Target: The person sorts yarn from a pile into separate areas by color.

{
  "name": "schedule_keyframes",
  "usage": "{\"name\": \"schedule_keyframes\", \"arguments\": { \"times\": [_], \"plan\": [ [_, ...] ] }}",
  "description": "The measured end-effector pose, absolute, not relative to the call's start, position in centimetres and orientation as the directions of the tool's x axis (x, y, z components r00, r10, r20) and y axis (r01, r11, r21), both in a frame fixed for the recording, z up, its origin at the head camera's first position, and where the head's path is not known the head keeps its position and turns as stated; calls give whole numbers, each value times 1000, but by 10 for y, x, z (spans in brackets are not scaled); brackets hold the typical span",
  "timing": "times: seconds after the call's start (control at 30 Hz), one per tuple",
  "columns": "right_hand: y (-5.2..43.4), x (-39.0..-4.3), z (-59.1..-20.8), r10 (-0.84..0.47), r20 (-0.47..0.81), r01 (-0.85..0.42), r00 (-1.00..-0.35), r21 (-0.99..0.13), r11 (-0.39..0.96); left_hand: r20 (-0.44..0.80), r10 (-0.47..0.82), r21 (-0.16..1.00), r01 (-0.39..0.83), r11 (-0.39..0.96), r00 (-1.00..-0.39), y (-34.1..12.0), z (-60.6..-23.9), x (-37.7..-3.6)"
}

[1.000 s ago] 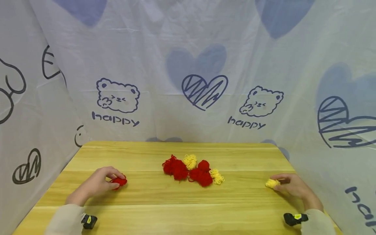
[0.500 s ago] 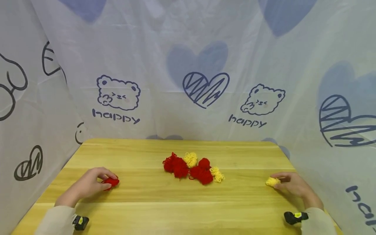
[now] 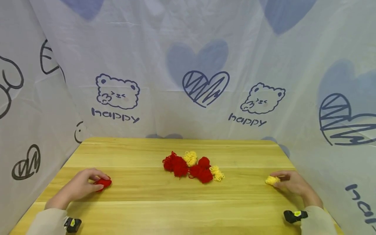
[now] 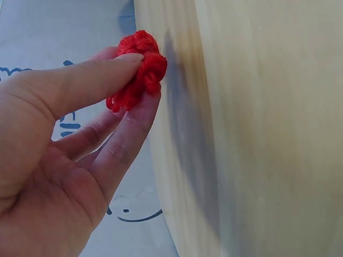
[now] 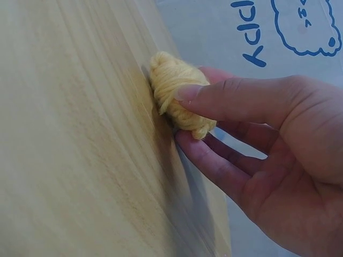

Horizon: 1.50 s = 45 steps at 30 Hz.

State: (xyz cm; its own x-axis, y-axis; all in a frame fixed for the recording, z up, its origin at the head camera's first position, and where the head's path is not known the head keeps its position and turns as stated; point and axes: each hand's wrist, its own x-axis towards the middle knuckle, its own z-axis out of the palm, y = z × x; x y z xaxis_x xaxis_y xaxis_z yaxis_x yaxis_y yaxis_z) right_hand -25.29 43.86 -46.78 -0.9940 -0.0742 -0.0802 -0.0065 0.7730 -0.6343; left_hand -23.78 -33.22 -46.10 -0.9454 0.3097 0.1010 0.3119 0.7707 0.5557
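Plainly holds a red yarn bundle (image 3: 104, 183) in the left hand (image 3: 79, 186) and a yellow yarn bundle (image 3: 272, 180) in the right hand (image 3: 295, 185), each pinched between thumb (image 4: 80, 83) and fingers (image 4: 129, 134). Has the two well apart on opposite sides of the worktop (image 3: 188, 213), with a yarn cluster (image 3: 180, 166) of red and yellow between them, slightly farther back. Looks a little nearer to that cluster on the right. Presents both held bundles at the fingertips, facing inward. Shows the yellow one's long axis slanting across the thumb in the right wrist view; too rounded and covered to tell for the red. Angles both hands inward from the near corners, low over the surface. Cannot tell whether the yellow touches wood.
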Motion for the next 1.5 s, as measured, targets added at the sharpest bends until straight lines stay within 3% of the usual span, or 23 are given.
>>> {"name": "schedule_keyframes", "arguments": {
  "times": [0.57, 1.5],
  "plan": [
    [435, -256, -467, -69, -82, -3, -994, -623, 782, 54, 280, 539, 264, 800, -958, -351, -463, -233],
    [439, -251, -469, -74, -74, -13, -995, -613, 790, -31, 225, 605, 161, 780, -974, -354, -467, -234]
  ]
}}
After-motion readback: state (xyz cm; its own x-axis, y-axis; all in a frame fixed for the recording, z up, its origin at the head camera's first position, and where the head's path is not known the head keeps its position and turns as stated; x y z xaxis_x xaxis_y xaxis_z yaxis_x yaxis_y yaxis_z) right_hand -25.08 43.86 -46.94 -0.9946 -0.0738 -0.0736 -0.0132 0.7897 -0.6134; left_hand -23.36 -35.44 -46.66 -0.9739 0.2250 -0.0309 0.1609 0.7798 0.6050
